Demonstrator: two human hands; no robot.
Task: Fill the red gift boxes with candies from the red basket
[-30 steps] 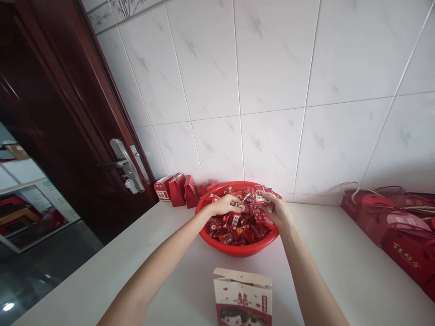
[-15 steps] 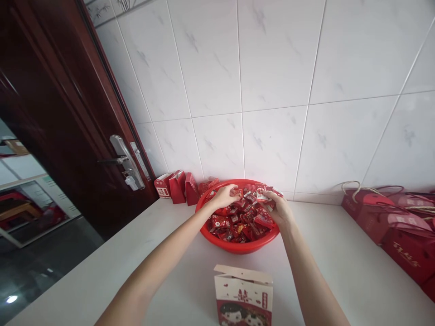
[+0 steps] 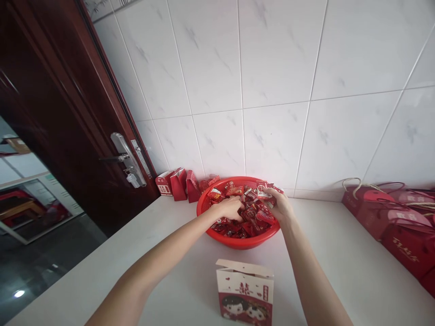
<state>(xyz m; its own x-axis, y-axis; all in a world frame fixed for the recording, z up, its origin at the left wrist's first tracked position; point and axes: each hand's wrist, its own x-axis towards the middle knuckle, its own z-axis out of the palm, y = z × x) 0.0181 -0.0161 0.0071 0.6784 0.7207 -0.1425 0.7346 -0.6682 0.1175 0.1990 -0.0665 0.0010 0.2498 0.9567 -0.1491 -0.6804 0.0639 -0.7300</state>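
Observation:
A red plastic basket (image 3: 243, 244) full of wrapped candies (image 3: 254, 219) stands on the white table against the wall. My left hand (image 3: 231, 208) reaches down into the candies near the middle, its fingers bent and partly sunk among them; whether they grip one is hidden. Over the basket's right side, my right hand (image 3: 280, 203) is closed around several red-and-white wrapped candies (image 3: 267, 190). In front of the basket, nearer to me, a cream and red gift box (image 3: 244, 292) with two cartoon figures stands upright, its top flaps partly open.
Small red gift boxes (image 3: 178, 183) stand in a row left of the basket, by the wall. Large red gift bags (image 3: 394, 226) with rope handles line the table's right side. A dark wooden door (image 3: 78, 99) with a metal handle (image 3: 125, 158) is at the left.
My left hand has moved from the back left of the basket toward its middle, down among the candies. My right hand stays nearly in place, still holding its candies.

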